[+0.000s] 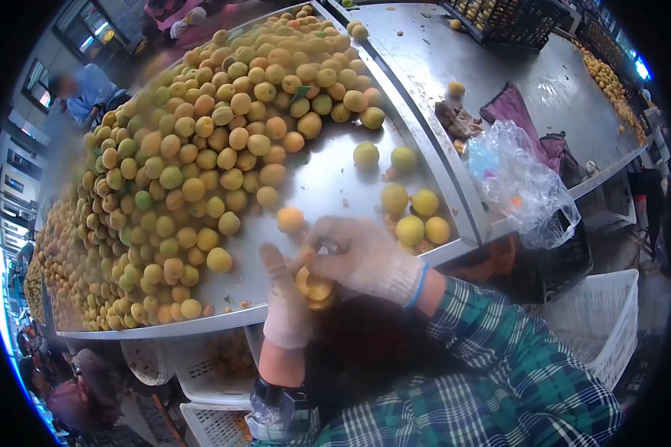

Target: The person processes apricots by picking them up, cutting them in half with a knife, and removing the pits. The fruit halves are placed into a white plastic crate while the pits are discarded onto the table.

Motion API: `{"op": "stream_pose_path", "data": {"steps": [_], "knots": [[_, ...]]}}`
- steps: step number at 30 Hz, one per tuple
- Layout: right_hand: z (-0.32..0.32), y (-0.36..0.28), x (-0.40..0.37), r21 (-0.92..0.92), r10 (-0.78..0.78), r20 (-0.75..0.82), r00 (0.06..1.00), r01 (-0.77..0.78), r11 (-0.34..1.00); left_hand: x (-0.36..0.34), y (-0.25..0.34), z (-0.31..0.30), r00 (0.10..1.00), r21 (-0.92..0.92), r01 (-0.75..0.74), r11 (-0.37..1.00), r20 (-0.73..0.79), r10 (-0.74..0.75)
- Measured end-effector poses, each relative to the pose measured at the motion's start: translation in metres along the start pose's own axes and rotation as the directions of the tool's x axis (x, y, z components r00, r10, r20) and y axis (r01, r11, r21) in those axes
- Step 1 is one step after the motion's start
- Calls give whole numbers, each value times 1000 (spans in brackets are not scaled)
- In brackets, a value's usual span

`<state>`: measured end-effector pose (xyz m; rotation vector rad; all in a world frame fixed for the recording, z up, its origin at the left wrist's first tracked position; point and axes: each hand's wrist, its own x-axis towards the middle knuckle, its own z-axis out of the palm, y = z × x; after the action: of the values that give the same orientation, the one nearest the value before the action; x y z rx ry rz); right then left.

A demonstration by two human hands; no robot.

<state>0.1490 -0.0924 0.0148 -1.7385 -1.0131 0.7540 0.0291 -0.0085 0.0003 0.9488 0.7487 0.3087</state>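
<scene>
Both my hands wear whitish gloves and meet over the front edge of a metal table. My left hand (286, 304) is closed at the side of a split apricot (314, 287), whose hollow yellow inside faces up. Just above it, my right hand (367, 257) is closed in a pinch, its fingertips close to the left fingers. What the right fingers grip is too small and blurred to name. A whole apricot (290, 220) lies on the metal just beyond the hands. A large heap of apricots (194, 190) spreads to the left.
Several loose yellow-green apricots (425, 202) sit by the right rim (466, 216). Beyond it are a clear plastic bag (525, 182), a purple cloth (516, 112) and a black crate (503, 21). White crates (600, 316) stand below the table. Another person (93, 91) is at far left.
</scene>
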Motion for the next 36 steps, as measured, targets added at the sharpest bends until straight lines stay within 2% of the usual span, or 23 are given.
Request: {"op": "stream_pose_path", "data": {"steps": [4,6,7,10,11,13,14,16,17,18,20,21,22,24,26,27,28,30,31,32,34,35,36], "knots": [[-9,-4,3,-127,104,-132,986,-121,985,4,-1,-12,995,22,41,999,86,-42],[-12,-1,5,-405,106,-185,977,-174,898,5,1,-14,989,-218,126,968,109,-105],[-12,2,5,-433,81,-188,979,-156,888,4,4,-13,989,-216,126,968,107,-104],[-17,3,6,-384,81,-255,963,-178,906,4,14,-12,990,-347,93,933,-68,-124],[-19,6,8,-381,77,-251,965,-172,909,5,18,-22,988,-336,-31,941,-154,-22],[-23,13,14,-324,-104,-473,875,-63,944,3,28,-49,954,-302,-219,928,-265,138],[-26,14,16,-318,-107,-474,874,-56,947,-2,34,-60,938,-289,-281,915,-286,197],[-31,13,18,1,9,-467,884,-10,1000,-13,45,-78,866,-221,-376,900,-431,256],[-32,12,18,52,49,-440,897,-29,998,-22,49,-88,829,-167,-402,900,-483,280],[-32,15,19,62,48,-434,899,-23,998,-33,52,-98,787,-111,-425,899,-536,305],[-30,21,19,-257,-249,-469,848,139,956,-57,53,-119,655,66,-440,895,-658,371],[-29,17,15,-124,-120,-473,873,69,990,-72,52,-142,588,296,-380,876,-654,476],[-28,18,14,-63,-123,-470,874,106,992,-83,48,-180,564,311,-374,874,-672,480],[-36,2,4,-63,-42,-396,917,18,998,-104,32,-261,555,672,-80,736,-583,593],[-34,4,4,-152,-20,-391,920,-42,988,-123,23,-284,644,692,173,701,-618,451],[-36,5,5,-249,5,-411,911,-118,961,-126,27,-285,649,803,433,409,-593,477],[-36,7,6,-245,2,-420,908,-116,963,-124,21,-279,545,803,532,267,-567,618],[-38,14,5,-303,-65,-447,892,-83,949,-118,25,-269,546,882,337,330,-468,695],[-38,11,5,-282,-80,-483,872,-68,957,-110,32,-251,550,886,332,323,-460,697],[-39,11,3,-278,-78,-487,870,-70,958,-98,43,-225,624,924,230,305,-380,682],[-40,13,2,87,5,-434,901,36,996,-72,62,-174,737,953,52,298,-239,633],[-40,14,2,88,5,-442,897,37,995,-56,68,-152,781,951,-20,309,-178,598],[-40,14,1,73,-60,-461,885,105,992,-40,72,-138,799,989,34,142,-112,591]]}}
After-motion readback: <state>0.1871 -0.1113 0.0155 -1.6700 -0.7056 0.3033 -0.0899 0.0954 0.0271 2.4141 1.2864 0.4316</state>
